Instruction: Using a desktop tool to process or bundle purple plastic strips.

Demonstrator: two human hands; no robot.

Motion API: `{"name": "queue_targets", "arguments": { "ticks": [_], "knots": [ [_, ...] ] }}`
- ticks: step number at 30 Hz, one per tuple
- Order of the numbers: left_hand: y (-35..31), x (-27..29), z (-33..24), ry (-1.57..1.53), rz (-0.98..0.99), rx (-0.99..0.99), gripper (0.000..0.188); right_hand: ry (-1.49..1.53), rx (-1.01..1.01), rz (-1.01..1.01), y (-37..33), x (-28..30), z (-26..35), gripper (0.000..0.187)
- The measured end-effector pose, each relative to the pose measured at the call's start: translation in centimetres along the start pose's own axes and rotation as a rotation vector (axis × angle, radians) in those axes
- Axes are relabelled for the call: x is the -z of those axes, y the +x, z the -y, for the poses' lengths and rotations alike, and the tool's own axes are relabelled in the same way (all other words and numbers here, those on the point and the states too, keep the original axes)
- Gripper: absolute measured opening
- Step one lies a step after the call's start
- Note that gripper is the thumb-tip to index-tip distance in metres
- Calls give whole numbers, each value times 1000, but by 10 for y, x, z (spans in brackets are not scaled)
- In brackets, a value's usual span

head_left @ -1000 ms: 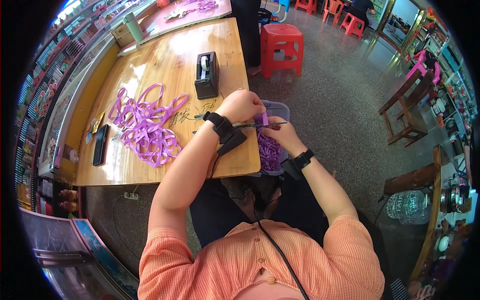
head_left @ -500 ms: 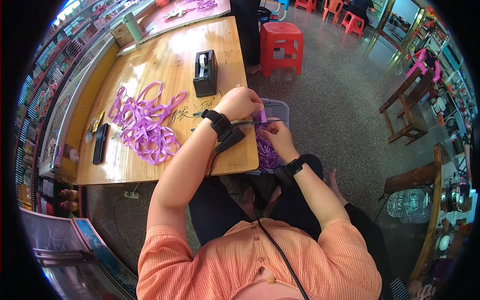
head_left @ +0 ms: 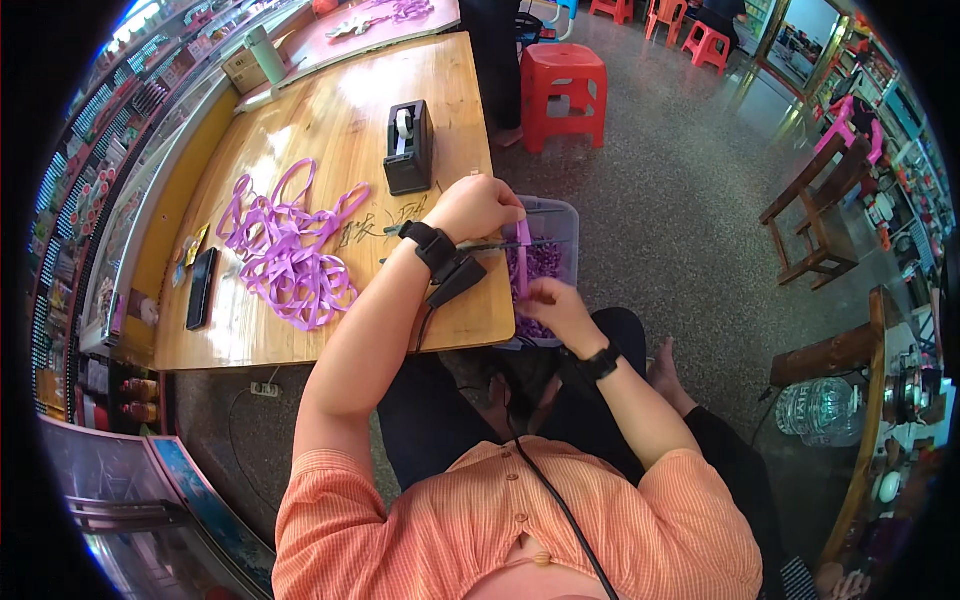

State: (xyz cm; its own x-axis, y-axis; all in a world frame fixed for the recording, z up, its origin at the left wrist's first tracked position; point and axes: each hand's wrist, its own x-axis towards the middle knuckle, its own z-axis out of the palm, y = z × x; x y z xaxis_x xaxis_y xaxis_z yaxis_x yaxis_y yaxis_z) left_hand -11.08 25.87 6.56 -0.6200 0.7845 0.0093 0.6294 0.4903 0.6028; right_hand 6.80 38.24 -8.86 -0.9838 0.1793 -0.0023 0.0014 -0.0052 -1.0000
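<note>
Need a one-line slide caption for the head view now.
Purple ribbon between left hand and right hand, above a clear bin; a tangled ribbon heap lies on the wooden table.

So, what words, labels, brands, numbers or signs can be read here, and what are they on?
Dark handwritten marks on the wooden table: visible, but I won't copy wording.
Lettering on the clear bottle: also left unquoted.
Packages on the left shelves: too small to read.
Cardboard box: markings too small to read.
</note>
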Motion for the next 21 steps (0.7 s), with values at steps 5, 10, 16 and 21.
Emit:
{"name": "queue_targets", "arguments": {
  "ticks": [5,10,16,21],
  "knots": [
    [3,-2,-1,-25,3,1,25,-221,218,69,-45,0,21,16],
    [3,-4,4,-29,-7,-38,22,-323,405,-5,-71,-10,39,12],
    [2,-3,0,-39,2,2,26,-266,363,-37,-79,-6,48,13],
    [4,-5,6,-24,-21,-49,27,-225,323,-17,-84,-8,65,15]
  ]
}}
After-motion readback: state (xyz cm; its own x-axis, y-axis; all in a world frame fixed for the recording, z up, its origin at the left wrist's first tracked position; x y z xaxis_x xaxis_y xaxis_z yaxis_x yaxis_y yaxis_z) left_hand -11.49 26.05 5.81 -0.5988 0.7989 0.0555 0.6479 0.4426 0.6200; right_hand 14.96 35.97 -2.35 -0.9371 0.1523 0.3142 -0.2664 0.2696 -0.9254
